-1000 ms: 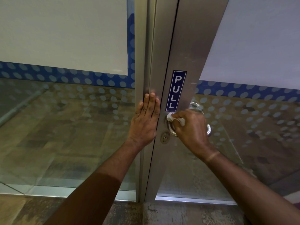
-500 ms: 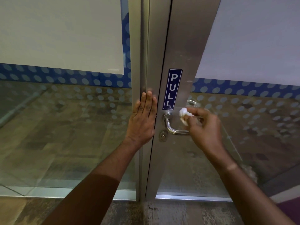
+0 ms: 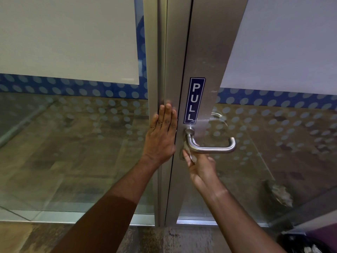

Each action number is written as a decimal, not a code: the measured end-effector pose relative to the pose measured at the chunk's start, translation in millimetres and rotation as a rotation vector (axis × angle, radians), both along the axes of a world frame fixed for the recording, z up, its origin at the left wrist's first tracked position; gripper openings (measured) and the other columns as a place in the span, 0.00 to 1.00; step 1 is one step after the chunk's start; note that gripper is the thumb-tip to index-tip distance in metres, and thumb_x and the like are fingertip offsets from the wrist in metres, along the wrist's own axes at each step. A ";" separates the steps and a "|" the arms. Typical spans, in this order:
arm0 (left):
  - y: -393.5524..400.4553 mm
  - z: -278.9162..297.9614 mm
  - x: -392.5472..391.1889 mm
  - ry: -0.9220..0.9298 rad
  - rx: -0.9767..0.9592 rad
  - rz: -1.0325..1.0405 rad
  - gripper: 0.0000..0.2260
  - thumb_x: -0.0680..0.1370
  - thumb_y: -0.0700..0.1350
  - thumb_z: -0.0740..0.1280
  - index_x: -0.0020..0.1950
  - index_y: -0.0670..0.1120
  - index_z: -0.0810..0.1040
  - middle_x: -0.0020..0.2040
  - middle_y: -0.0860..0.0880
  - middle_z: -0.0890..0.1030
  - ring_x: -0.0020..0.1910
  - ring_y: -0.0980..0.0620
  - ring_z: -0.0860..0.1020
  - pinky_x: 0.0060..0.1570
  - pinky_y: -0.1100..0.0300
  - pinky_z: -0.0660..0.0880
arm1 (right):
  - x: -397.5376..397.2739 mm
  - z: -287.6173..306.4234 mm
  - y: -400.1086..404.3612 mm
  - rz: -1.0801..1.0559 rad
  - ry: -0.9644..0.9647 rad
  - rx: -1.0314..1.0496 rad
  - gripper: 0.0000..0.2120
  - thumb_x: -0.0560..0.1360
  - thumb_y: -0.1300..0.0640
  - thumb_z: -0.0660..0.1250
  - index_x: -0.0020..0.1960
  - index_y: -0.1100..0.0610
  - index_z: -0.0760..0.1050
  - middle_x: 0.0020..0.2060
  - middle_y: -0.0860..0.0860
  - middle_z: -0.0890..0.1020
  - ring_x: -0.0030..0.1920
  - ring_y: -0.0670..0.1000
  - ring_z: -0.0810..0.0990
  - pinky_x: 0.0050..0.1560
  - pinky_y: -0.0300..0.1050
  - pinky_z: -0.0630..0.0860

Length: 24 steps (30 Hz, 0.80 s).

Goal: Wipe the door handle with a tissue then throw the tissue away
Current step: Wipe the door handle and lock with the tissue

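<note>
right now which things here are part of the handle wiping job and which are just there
Part of the job:
- brushed steel lever door handle
- crumpled white tissue, pressed beneath the handle's inner bend
- right hand holding the tissue
- left hand flat on the metal door frame

Just there:
- blue PULL sign
- blue dotted band on the glass
- second handle behind the glass

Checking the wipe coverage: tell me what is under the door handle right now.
Under the door handle, near its bend, the right hand presses a crumpled white tissue against the metal door frame. The hand and tissue cover the keyhole area, so it cannot be seen.
</note>
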<state>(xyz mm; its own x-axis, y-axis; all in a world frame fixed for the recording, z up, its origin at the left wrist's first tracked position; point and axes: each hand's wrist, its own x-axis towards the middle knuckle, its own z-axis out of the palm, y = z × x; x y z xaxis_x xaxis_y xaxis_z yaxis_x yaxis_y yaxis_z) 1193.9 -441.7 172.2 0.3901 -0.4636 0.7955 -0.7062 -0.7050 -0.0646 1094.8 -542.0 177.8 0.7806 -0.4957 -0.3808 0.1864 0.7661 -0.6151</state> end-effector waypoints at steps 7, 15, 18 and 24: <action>-2.5 -7.4 1.0 -0.025 -0.031 -0.014 0.38 0.75 0.43 0.54 0.78 0.42 0.34 0.78 0.44 0.31 0.78 0.46 0.35 0.77 0.52 0.35 | 4.8 -2.3 1.2 0.014 -0.039 0.166 0.09 0.75 0.74 0.65 0.44 0.63 0.78 0.36 0.55 0.84 0.35 0.48 0.85 0.37 0.45 0.83; -3.7 -9.9 2.6 -0.029 -0.049 0.001 0.34 0.79 0.44 0.52 0.78 0.42 0.34 0.78 0.44 0.31 0.78 0.46 0.34 0.77 0.52 0.35 | -1.9 6.7 -2.0 0.105 -0.129 0.332 0.09 0.73 0.70 0.68 0.53 0.69 0.78 0.50 0.61 0.83 0.53 0.55 0.83 0.48 0.48 0.82; -3.8 -8.8 2.2 -0.019 -0.055 -0.019 0.27 0.83 0.47 0.43 0.78 0.42 0.34 0.78 0.44 0.31 0.78 0.46 0.35 0.77 0.52 0.35 | -4.8 7.1 -3.7 0.134 -0.146 0.325 0.08 0.69 0.70 0.70 0.49 0.69 0.80 0.46 0.60 0.85 0.48 0.54 0.86 0.46 0.47 0.83; -3.4 -7.0 -0.9 -0.019 -0.032 0.015 0.39 0.75 0.41 0.57 0.78 0.42 0.33 0.78 0.44 0.29 0.78 0.46 0.33 0.77 0.52 0.34 | -13.5 4.2 -10.4 0.128 -0.075 0.256 0.14 0.74 0.78 0.59 0.47 0.67 0.80 0.48 0.61 0.84 0.50 0.57 0.83 0.40 0.43 0.83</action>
<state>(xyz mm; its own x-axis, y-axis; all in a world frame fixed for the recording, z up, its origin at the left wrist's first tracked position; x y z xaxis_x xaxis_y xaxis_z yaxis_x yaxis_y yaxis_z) 1193.0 -445.0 165.2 0.3816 -0.4322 0.8171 -0.6943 -0.7175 -0.0553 1081.3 -552.3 181.9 0.8614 -0.2863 -0.4196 0.1156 0.9148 -0.3870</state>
